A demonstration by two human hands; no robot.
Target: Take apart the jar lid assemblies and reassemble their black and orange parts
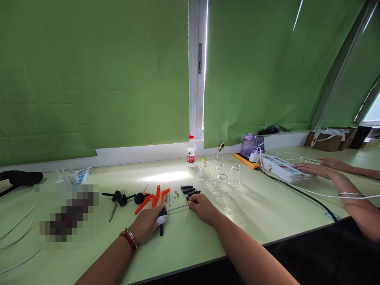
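My left hand, a white wrap on its thumb, is closed around the black handle of a screwdriver. The thin metal shaft points right, and its tip ends at the pinched fingers of my right hand; whatever they hold is hidden. Several black ridged strips lie just beyond my right fingertips. Short metal pins, brass-coloured bits and small rings are scattered between the hands. Beyond my left hand lie orange-handled clamps. A black handle end shows below my left hand.
Left of the clamps are black knobbed parts with metal rods. Glass jars and a water bottle stand behind. On the right are an orange power strip, a black cable, card stacks and another person's hands.
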